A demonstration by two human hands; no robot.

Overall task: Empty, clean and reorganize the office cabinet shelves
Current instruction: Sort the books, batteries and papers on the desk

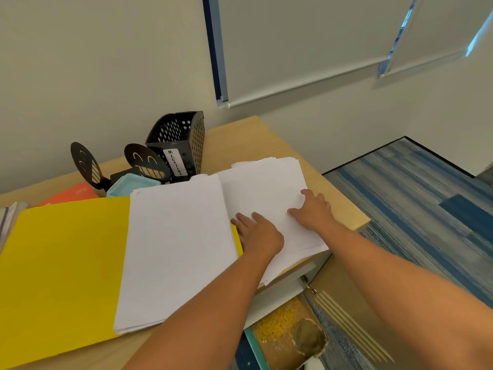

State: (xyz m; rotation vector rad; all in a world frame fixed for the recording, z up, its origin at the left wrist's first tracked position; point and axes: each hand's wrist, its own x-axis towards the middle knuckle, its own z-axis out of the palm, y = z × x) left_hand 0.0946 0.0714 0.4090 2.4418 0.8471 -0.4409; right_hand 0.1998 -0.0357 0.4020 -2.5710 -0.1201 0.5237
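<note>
We reach both arms forward over the cabinet top (248, 134). Our left hand (257, 235) and right hand (313, 209) lie flat, fingers spread, pressing the right paper stack (266, 188) beside the yellow folder (64, 263), grasping nothing.

One word can be read: "MAGAZINE", hand-lettered in black capitals down a white label (176, 162) stuck on the front edge of the black perforated file holder (184, 140). The white paper sheets (176, 236) show no legible print.
</note>
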